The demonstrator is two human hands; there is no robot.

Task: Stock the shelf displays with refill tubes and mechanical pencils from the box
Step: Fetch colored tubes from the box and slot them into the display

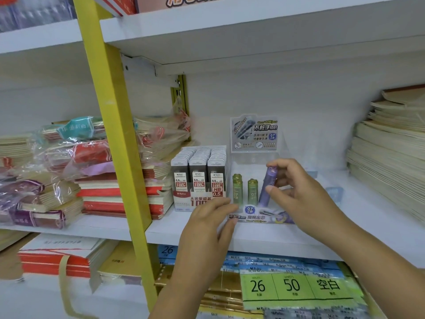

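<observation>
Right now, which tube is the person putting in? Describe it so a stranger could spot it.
On the white middle shelf, find the clear display stand right of the grey refill box. Inside it, look at the right end, where the right hand pinches the purple tube. It alone is that colour and tilted; its neighbours are green tubes standing upright.

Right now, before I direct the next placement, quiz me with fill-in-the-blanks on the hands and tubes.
1. The right hand pinches a tube coloured ____.
2. The green tubes stand to that tube's ____.
3. The left hand touches the display at its ____ edge.
Missing words: purple; left; front.
</observation>
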